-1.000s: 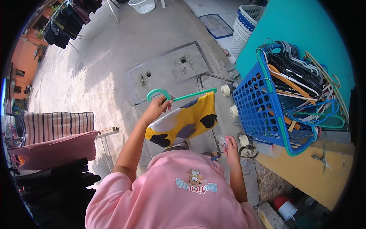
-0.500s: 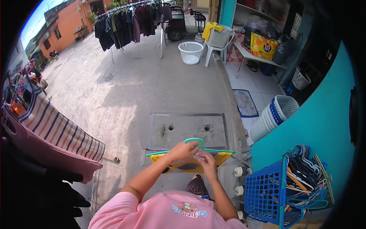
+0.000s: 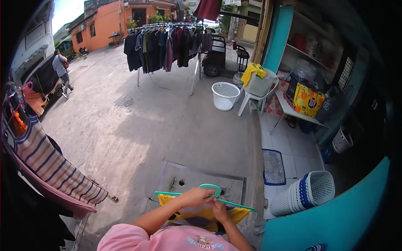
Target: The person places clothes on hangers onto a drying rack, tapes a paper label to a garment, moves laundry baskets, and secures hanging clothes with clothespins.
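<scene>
A green plastic clothes hanger (image 3: 238,205) is held level in front of my chest, its hook loop pointing up and away from me. Over it hangs a yellow cloth (image 3: 199,215) with dark patches; whether it is a garment I cannot tell. My left hand (image 3: 197,196) is closed on the hanger at the base of the hook. Just right of it and slightly lower, my right hand (image 3: 219,210) has its fingers pinched at the middle of the bar, where hanger and cloth meet. Its fingertips are partly hidden.
Dark clothes (image 3: 163,48) hang on a rack ahead. A white basket (image 3: 225,98) stands near a plastic chair (image 3: 261,94). Stacked baskets (image 3: 293,198) sit behind a teal panel (image 3: 326,221). Striped cloth (image 3: 58,167) hangs at left. A person (image 3: 61,71) walks far left.
My view has tilted up, so the rack and street sit lower and the blue hanger basket has mostly left view. The hanger now slopes down to the right. Both hands keep their hold.
</scene>
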Demonstrator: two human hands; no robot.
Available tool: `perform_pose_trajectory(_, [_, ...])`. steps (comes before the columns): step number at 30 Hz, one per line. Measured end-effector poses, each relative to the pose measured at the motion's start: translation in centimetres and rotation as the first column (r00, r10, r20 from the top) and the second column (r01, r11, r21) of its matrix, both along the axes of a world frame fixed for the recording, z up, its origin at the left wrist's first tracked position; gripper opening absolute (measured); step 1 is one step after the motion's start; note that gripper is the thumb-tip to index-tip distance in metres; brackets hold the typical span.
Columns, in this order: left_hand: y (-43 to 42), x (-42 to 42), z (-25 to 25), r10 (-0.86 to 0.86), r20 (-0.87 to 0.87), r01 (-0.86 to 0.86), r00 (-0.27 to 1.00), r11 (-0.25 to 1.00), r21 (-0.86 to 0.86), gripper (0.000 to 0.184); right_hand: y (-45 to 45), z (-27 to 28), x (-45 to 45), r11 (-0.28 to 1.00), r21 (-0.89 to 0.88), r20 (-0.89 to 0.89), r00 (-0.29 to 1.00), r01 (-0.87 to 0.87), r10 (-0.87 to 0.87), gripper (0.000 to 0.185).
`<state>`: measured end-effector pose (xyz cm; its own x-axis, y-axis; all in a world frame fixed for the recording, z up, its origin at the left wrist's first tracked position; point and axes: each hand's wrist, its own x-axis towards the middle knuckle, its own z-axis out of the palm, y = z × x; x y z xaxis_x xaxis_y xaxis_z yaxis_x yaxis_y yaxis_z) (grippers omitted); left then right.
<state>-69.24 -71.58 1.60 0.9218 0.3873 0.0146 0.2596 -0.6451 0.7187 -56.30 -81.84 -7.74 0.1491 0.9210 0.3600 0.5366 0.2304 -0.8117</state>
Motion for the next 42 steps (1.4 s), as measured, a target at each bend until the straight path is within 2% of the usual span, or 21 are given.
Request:
perform_pose_trajectory(2, [1.7,1.0,-0.3,0.049,0.067,-0.046,0.997,0.998,-0.047,0.024,2.1,0.8,1.2,0.993,-0.073,-0.180,0.980,-0.096,0.082,0.011])
perform_pose_trajectory(3, [2.7,1.4,-0.4,0.052,0.066,-0.048,0.996,0.997,-0.053,0.024,3.2,0.2,1.8,0.992,-0.079,-0.181,0.980,-0.099,0.083,0.011])
perform_pose_trajectory(6, [5.9,2.5,-0.4,0.095,-0.009,-0.095,0.995,0.995,0.002,0.023,6.6,-1.4,3.0,0.973,-0.144,-0.105,0.981,-0.179,0.165,0.014])
perform_pose_trajectory(8, [8.7,3.3,-0.1,0.098,-0.030,-0.097,0.995,0.995,0.033,0.023,9.3,-1.3,3.8,0.955,-0.132,0.063,0.960,-0.264,0.274,0.016])
perform_pose_trajectory(12, [14.7,4.2,-1.6,0.072,0.029,-0.071,0.997,0.997,-0.023,0.024,15.0,-2.8,4.5,0.954,-0.159,0.136,0.951,-0.254,0.276,0.015])
perform_pose_trajectory(15, [19.9,5.2,-0.7,0.072,-0.019,-0.073,0.997,0.997,-0.022,0.023,20.4,-1.8,5.6,0.958,-0.075,0.195,0.939,-0.275,0.285,0.015])
perform_pose_trajectory(17, [22.7,5.6,0.0,0.052,-0.014,-0.052,0.999,0.998,-0.027,0.023,23.3,-0.8,5.9,0.831,-0.492,0.111,0.928,-0.260,0.356,0.021])
perform_pose_trajectory(18, [24.7,6.0,0.2,0.039,-0.011,-0.039,0.999,0.999,-0.015,0.023,25.1,-1.2,6.2,0.840,-0.483,0.118,0.932,-0.248,0.343,0.021])
perform_pose_trajectory(20, [27.5,6.2,0.0,0.025,-0.141,-0.033,0.990,0.998,-0.060,0.026,27.2,-2.5,5.8,0.925,-0.329,0.283,0.915,-0.188,0.287,0.026])
perform_pose_trajectory(21, [28.8,6.4,-0.4,0.022,-0.146,-0.032,0.989,0.997,-0.064,0.026,28.3,-1.6,5.9,0.924,-0.332,0.278,0.917,-0.188,0.286,0.026])
perform_pose_trajectory(23, [31.3,7.0,-1.3,0.168,-0.032,-0.169,0.985,0.985,-0.020,0.025,30.1,1.4,5.8,1.000,-0.008,0.531,0.847,-0.002,0.006,0.031])
perform_pose_trajectory(24, [32.7,7.2,-1.4,0.166,-0.033,-0.167,0.986,0.986,-0.021,0.025,31.0,1.9,6.1,0.994,0.090,0.513,0.852,0.065,-0.102,0.031])
perform_pose_trajectory(25, [33.9,7.5,-1.6,0.205,-0.024,-0.205,0.979,0.979,0.004,0.026,31.9,1.8,6.8,0.994,0.088,0.512,0.853,0.067,-0.103,0.031])
perform_pose_trajectory(27, [36.1,8.2,-1.6,0.246,-0.019,-0.246,0.969,0.969,0.024,0.026,33.3,0.9,8.7,0.994,0.098,0.318,0.946,0.037,-0.066,0.031])
perform_pose_trajectory(29, [38.3,9.2,-0.8,0.249,-0.218,-0.265,0.944,0.963,-0.048,0.027,35.3,-0.3,10.2,0.993,0.076,0.255,0.961,0.092,-0.108,0.036])
perform_pose_trajectory(31, [40.2,10.7,-1.1,0.237,-0.195,-0.252,0.952,0.966,-0.052,0.026,37.4,-0.6,12.0,0.972,0.049,0.136,0.962,0.230,-0.235,0.038])
perform_pose_trajectory(32, [41.0,11.6,-1.3,0.236,-0.173,-0.250,0.956,0.966,-0.065,0.025,38.5,-0.8,12.8,0.971,-0.001,0.083,0.968,0.240,-0.239,0.040])
perform_pose_trajectory(37, [45.9,17.5,-1.1,0.174,-0.144,-0.195,0.974,0.970,-0.148,0.028,45.5,1.0,17.8,0.975,-0.025,0.124,0.969,0.219,-0.214,0.041])
perform_pose_trajectory(39, [48.3,20.7,-0.8,0.149,-0.126,-0.170,0.981,0.969,-0.177,0.031,48.9,2.4,21.1,0.993,-0.007,0.205,0.972,0.116,-0.112,0.042])
perform_pose_trajectory(40, [49.7,22.2,-0.8,0.169,-0.106,-0.189,0.980,0.957,-0.220,0.032,50.5,2.6,22.7,0.995,-0.010,0.153,0.983,0.101,-0.098,0.041])
perform_pose_trajectory(42, [52.2,24.8,-0.5,0.184,-0.096,-0.203,0.978,0.941,-0.269,0.035,53.5,3.2,25.9,0.991,0.044,0.199,0.971,0.129,-0.135,0.034])
